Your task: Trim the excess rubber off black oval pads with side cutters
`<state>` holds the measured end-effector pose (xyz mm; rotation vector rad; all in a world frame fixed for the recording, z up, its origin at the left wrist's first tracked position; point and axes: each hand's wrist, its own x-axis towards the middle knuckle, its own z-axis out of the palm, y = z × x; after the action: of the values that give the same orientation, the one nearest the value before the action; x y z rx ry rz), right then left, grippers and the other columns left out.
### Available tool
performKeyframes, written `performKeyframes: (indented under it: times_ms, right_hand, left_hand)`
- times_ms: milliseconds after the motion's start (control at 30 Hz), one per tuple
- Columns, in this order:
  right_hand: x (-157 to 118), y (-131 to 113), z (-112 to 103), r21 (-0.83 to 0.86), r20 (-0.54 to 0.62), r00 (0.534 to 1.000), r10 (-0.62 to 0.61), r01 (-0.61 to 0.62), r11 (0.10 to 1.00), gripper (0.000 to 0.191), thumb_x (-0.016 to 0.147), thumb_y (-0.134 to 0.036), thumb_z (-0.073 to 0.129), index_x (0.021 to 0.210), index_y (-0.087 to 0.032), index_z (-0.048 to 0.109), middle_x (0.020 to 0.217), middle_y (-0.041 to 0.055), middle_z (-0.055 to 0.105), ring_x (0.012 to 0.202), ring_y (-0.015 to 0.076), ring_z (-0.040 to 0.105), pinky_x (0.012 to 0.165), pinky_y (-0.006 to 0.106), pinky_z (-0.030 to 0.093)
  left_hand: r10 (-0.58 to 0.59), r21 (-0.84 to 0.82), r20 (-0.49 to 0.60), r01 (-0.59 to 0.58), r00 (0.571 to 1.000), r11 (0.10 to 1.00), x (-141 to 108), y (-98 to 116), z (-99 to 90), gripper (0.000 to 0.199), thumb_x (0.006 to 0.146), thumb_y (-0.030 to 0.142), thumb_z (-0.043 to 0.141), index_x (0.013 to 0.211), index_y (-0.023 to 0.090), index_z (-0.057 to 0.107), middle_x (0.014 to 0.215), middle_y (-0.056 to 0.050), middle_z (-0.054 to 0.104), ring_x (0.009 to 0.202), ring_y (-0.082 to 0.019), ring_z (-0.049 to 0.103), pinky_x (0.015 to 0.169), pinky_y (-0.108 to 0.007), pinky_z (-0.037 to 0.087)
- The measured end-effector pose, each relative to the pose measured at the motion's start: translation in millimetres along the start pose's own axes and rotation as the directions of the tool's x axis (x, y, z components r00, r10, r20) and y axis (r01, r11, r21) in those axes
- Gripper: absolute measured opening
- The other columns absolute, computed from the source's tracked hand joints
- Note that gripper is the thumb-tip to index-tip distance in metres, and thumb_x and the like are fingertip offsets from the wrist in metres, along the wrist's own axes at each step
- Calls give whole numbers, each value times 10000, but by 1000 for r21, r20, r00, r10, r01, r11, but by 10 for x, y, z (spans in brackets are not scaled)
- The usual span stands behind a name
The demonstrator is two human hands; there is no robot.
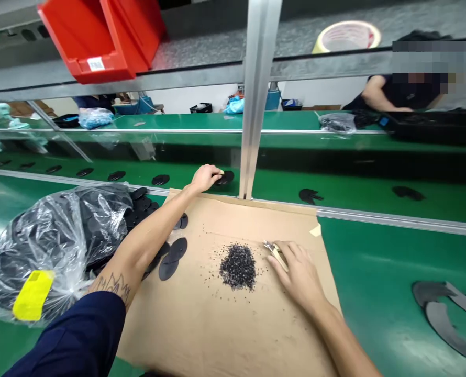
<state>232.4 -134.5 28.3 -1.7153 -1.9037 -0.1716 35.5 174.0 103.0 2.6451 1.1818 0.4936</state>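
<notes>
My left hand [206,178] reaches across to the green belt behind the metal rail, fingers pinched at the edge of some black discs [226,178]. My right hand [298,272] rests on the cardboard sheet [225,335], closed around small cutting pliers [277,255] with pale handles, their metal jaws pointing left. Just left of those jaws lies a heap of tiny black scraps [237,267], with loose bits scattered around it. Several more black discs [173,257] overlap at the cardboard's left side, partly hidden by my left forearm.
A clear plastic bag [60,235] full of black parts stands at left. Black pieces [160,180] sit spaced along the belt. A metal post [256,104] rises behind the cardboard. Curved black parts [445,314] lie at right. Overhead are a red bin [95,42] and tape [348,36]. Someone sits opposite.
</notes>
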Motion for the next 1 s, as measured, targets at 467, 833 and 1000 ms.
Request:
performKeyframes:
  times_ms: [467,833,1000]
  right_hand:
    - [-141,-231,-15,-78,213,956,203,-191,979,347,917,-234,786,1216,-165,625,1223,135,593,1155,334,503,992,454,428]
    - [-158,-219,-27,-69,237,949,208,-197,978,338,954,-391,784,1172,-175,643,1195,123,602,1145,326,518,991,459,455]
    - [-167,-220,-19,-33,218,955,200,-198,980,275,983,-348,745,1175,-173,655,1190,126,608,1133,322,537,1012,482,461]
  left_hand:
    - [384,-112,569,-393,728,913,-205,556,-60,258,963,400,536,924,206,701,910,-22,699,807,-166,651,741,-242,481]
    - [523,-241,255,-470,813,849,675,2220,1447,357,977,123,447,1288,166,618,1374,-114,615,1280,-241,544,1119,-384,420]
    - [381,-268,192,-325,904,907,790,2211,1604,127,944,202,623,1039,135,671,1077,-94,679,1103,-236,617,1023,-440,493]
